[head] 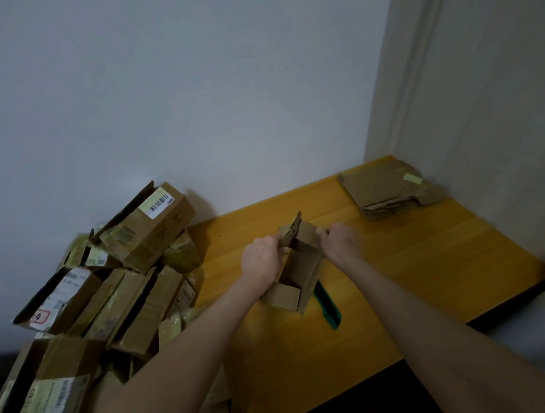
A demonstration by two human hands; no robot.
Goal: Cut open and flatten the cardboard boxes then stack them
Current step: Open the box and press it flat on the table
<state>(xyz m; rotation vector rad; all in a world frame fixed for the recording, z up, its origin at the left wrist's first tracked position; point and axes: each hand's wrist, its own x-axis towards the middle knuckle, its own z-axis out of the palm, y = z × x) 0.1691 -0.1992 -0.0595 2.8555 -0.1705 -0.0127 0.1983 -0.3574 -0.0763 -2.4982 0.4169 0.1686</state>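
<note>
Fingers of the left hand [261, 258] and right hand [341, 244] curl on opposite top flaps of a cardboard box [303, 269] standing mid-counter. Uneven pulling could tear a flap off instead of splitting the seam. Brown and creased, the box is open-topped, one lower flap splayed out. A green cutter [328, 304] lies just beside it on the counter [417, 273]; flattened boxes [386, 191] are stacked at the far corner
</note>
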